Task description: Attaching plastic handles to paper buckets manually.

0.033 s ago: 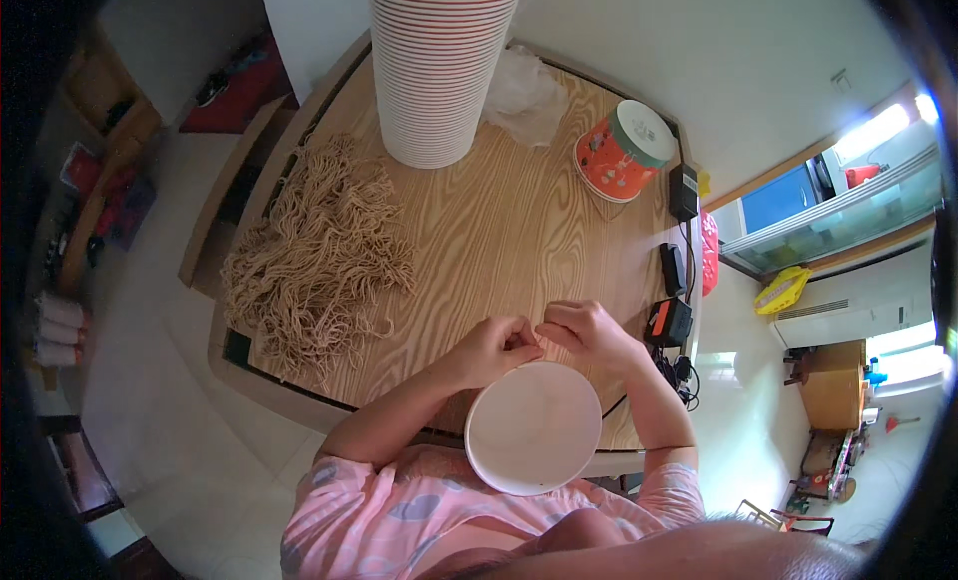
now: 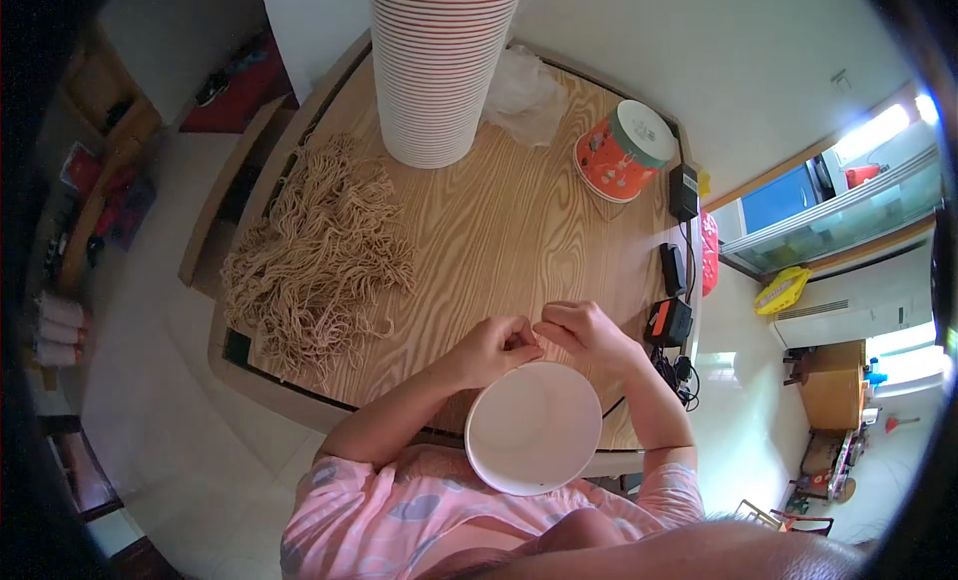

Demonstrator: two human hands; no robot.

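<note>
Close to my body, a white paper bucket [image 2: 534, 430] stands with its open mouth up, its inside bare. Just beyond its far rim my left hand [image 2: 491, 351] is closed, thumb and fingers pinched together. Beside it, a small gap away, my right hand [image 2: 584, 333] is curled in a pinch too. Whatever is between the fingertips is too small or hidden to make out. To the left lies a tangled heap of beige cords [image 2: 319, 251]. Behind it rises a tall stack of nested white paper buckets [image 2: 429, 91] with red-edged rims.
An upside-down orange and green paper bucket [image 2: 624, 153] sits at the table's far right. Crumpled clear plastic [image 2: 526, 96] lies beside the stack. Black power adapters [image 2: 669, 323] and cables line the right edge of the wood-grain table [image 2: 499, 241].
My right hand has shifted very slightly to the left. Everything else looks the same.
</note>
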